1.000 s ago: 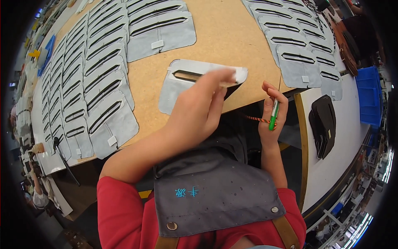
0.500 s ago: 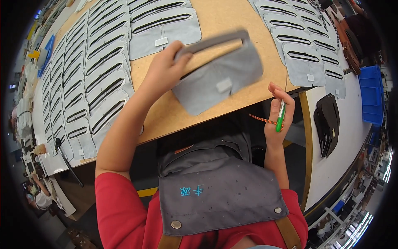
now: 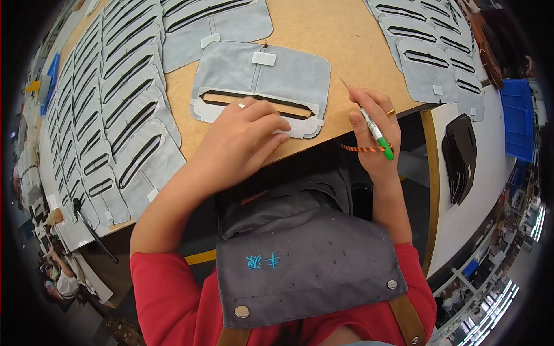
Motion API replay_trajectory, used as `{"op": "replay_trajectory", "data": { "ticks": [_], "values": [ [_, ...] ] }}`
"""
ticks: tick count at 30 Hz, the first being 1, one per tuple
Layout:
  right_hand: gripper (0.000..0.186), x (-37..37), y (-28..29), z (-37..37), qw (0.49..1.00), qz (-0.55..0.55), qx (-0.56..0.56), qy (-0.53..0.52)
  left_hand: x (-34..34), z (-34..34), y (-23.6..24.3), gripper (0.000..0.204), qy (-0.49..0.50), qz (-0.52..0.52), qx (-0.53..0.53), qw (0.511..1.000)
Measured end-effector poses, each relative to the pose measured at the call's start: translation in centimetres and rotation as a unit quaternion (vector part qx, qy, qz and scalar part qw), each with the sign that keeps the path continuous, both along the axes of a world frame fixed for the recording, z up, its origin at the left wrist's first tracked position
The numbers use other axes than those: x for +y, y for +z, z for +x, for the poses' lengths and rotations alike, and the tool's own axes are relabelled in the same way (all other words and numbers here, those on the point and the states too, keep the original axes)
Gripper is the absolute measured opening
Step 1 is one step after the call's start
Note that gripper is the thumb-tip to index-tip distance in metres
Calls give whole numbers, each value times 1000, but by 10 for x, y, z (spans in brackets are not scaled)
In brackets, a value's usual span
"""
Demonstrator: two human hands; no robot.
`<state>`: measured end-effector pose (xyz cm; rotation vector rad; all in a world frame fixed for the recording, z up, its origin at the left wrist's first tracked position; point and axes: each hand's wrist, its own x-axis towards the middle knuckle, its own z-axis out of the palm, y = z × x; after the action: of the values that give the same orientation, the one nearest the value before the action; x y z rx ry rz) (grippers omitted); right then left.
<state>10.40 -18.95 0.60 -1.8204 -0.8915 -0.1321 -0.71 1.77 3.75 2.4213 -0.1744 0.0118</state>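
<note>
The tan table (image 3: 320, 34) spreads out in front of me in a busy workroom. Overlapping rows of slotted grey pieces (image 3: 147, 153) cover its left part right to the near-left edge, and more slotted pieces (image 3: 412, 78) run along its right edge. Beyond that edge, a white surface (image 3: 450, 242) carries dark pieces (image 3: 460, 158) near its far end, with a blue bin (image 3: 517, 118) just past them.

The grey panel (image 3: 297, 69) I am handling lies by the table's near edge, between those two groups. Its long black-edged slot (image 3: 297, 108) runs along the side closest to me, the tan top showing through, and a white tab (image 3: 264, 59) sits near its far side.

My left hand (image 3: 245, 135) rests over the panel's near edge and partly covers the slot. Its fingers are curled and close together, the thumb beneath them; whether they pinch the panel or only press it, I cannot tell.

My right hand (image 3: 375, 135) is raised right of the panel, thumb and fingers closed around a slim pointed tool (image 3: 371, 124). The tool's thin tip points away from me, apart from the panel, and a striped orange cord (image 3: 359, 149) crosses by its green end.
</note>
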Motion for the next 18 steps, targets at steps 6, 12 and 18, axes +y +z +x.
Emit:
{"op": "replay_trajectory", "data": {
  "ticks": [6, 12, 18],
  "values": [
    [14, 3, -1, 5, 984, 42, 158, 75, 5, 25, -27, 15, -80, 62, -100, 990],
    [20, 9, -6, 12, 926, 55, 356, 113, 4, 27, -34, 15, -110, 43, -126, 985],
    [21, 19, 0, 22, 919, -13, 374, 119, 7, 28, -36, 17, -128, 31, -115, 985]
  ]
}}
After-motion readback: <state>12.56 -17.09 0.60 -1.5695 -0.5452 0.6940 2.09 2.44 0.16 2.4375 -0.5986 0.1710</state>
